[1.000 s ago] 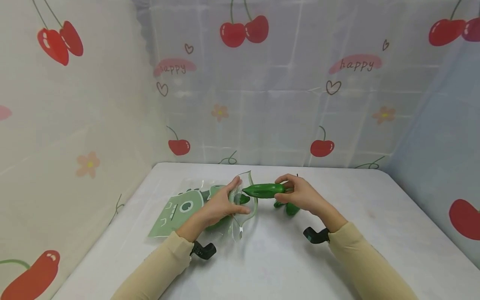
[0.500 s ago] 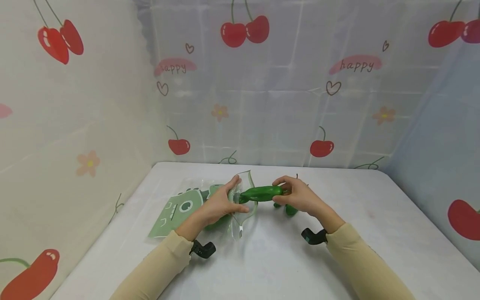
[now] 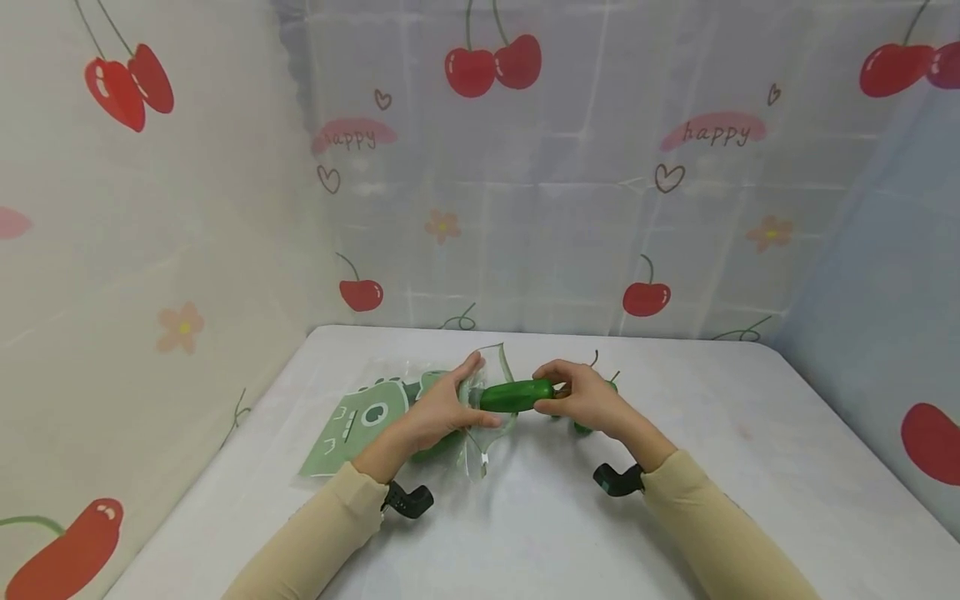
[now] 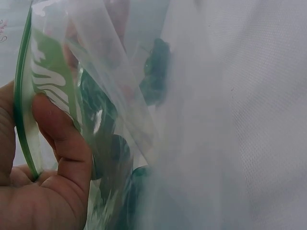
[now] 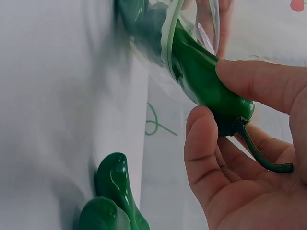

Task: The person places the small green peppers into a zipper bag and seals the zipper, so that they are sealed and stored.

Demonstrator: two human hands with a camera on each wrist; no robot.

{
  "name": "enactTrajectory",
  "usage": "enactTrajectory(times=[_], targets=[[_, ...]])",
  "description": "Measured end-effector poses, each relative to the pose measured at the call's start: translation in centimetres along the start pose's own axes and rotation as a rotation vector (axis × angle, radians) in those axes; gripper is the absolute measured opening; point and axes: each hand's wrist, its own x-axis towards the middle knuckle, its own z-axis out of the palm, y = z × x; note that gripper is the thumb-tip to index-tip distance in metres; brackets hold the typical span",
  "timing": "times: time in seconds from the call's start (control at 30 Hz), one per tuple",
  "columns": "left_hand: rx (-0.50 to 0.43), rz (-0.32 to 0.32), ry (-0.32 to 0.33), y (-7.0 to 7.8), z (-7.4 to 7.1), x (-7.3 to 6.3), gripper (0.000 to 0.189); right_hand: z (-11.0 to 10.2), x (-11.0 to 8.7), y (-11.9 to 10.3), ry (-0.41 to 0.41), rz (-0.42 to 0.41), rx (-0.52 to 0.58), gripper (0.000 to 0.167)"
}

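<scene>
My left hand (image 3: 437,418) holds the mouth of a clear zip bag (image 3: 352,429) with a green cartoon monster print. In the left wrist view, the thumb and fingers curl round the bag's green-edged opening (image 4: 21,96). Green peppers show through the plastic. My right hand (image 3: 583,402) pinches a long green pepper (image 5: 211,91) near its stem end, thumb on one side and fingers on the other. The pepper's tip end is inside the bag mouth; its curved stem (image 5: 261,155) points back toward the right palm.
Several more green peppers (image 5: 114,179) lie on the white table (image 3: 720,433), just beyond and beneath the right hand, partly hidden by it. Cherry-printed curtains (image 3: 540,208) stand behind the table and at both sides. Each wrist carries a black camera mount (image 3: 618,481).
My right hand has moved left and slightly down, carrying the pepper from outside the opening until its tip end is within the bag. The left hand has stayed in place on the bag.
</scene>
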Motion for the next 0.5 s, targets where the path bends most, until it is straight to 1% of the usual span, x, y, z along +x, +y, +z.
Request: enactTrajectory(times=[0.13,0.37,0.5], targets=[[0.012,-0.002,0.001,0.0,0.0,0.0,0.125,0.5,0.2,-0.1,-0.006,-0.021,-0.004,0.042],[0.066,-0.001,0.018,-0.2,0.0,0.2,0.122,1.5,0.5,-0.1,-0.01,-0.042,-0.016,0.041],[0.063,0.002,0.01,-0.3,0.0,0.2,0.121,1.9,0.7,0.0,-0.007,-0.047,-0.029,0.04]])
